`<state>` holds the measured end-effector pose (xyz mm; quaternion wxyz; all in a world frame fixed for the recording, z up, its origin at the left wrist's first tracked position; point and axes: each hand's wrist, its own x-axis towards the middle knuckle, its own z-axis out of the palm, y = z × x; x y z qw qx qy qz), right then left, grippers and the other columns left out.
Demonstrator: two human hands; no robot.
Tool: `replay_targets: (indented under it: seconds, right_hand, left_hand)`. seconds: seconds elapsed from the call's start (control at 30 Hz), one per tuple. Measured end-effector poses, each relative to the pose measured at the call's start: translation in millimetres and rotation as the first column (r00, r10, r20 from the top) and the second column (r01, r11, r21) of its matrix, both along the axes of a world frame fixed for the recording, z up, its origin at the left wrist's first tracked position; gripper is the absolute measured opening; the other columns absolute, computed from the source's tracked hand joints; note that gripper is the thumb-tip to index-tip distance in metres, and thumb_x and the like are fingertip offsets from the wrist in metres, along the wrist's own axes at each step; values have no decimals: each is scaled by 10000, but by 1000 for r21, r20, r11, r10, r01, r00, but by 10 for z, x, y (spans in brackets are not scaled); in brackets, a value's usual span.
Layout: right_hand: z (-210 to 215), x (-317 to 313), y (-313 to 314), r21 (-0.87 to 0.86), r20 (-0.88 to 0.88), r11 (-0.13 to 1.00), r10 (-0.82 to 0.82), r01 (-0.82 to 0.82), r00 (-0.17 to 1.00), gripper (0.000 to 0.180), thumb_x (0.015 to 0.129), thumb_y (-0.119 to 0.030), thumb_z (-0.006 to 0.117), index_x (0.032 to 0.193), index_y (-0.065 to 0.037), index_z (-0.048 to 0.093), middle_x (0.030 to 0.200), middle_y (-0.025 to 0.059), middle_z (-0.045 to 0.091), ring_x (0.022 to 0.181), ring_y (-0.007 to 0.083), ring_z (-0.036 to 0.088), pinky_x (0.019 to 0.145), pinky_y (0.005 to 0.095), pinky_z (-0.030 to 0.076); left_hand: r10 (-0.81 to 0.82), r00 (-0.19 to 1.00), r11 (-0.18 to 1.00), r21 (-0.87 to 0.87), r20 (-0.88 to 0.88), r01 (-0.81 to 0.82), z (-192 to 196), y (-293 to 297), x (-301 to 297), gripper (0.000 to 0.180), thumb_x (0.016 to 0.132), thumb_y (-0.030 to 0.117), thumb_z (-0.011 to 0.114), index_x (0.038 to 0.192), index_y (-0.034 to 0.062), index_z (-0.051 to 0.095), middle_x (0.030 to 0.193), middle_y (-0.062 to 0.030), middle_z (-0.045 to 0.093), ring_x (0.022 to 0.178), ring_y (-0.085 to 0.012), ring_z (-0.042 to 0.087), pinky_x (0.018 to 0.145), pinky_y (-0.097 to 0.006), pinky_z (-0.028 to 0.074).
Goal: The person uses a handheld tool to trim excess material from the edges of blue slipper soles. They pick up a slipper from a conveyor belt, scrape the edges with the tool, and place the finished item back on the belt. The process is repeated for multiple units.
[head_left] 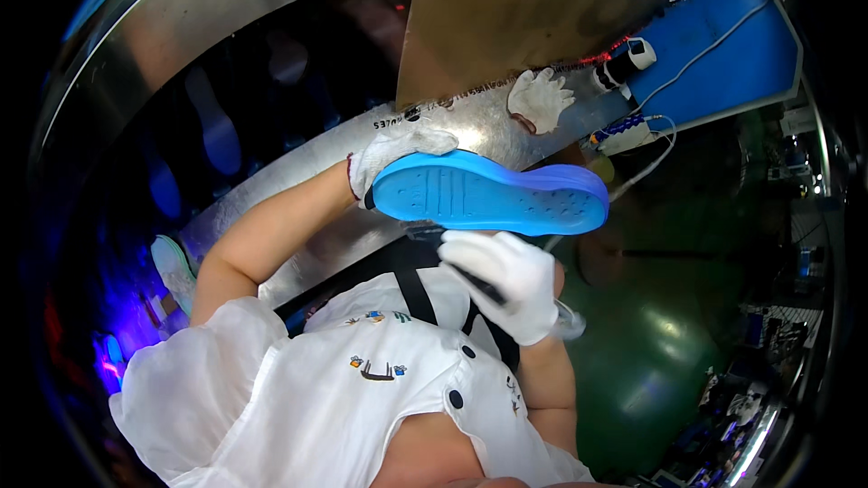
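A bright blue shoe sole point(488, 194) lies roughly level in front of me, its patterned face with grooves and small pits turned up toward me. My left hand point(402, 152), in a white glove, grips its left end, with the fingers along the far edge. Just below the sole's near edge is my right hand point(508, 285), also white-gloved and somewhat blurred. Its fingers are closed, and a dark narrow thing shows along them. A pale end point(570, 321) sticks out by the wrist; I cannot make out its kind.
More soles point(215, 122) sit in the dark space behind a metal ledge point(312, 158). An empty white glove point(540, 99) lies on the ledge beside a brown board point(506, 27). A black-and-white device point(626, 63) and a cable point(705, 54) are by a blue panel point(723, 36).
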<state>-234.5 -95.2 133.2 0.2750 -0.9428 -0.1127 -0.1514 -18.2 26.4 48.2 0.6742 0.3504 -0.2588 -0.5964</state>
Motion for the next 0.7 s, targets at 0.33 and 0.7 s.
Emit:
replay_targets:
  seconds: [0.33,0.7]
  right_hand:
    - [13,10,-212,152,103,984,-109,93,989,311,682,-54,813,980,-87,730,1023,86,738,616,207,594,578,286,496]
    - [227,-129,-72,-221,64,974,-27,41,998,299,676,-46,814,959,-84,726,1022,107,736,588,219,572,533,292,479]
  left_hand:
    - [118,992,950,286,47,-127,368,37,-48,443,933,490,615,1057,73,696,963,-83,694,809,-167,682,716,-295,567]
    - [251,895,944,112,370,-311,211,127,107,415,967,376,530,1067,-4,663,986,-83,642,925,-163,599,892,-289,476]
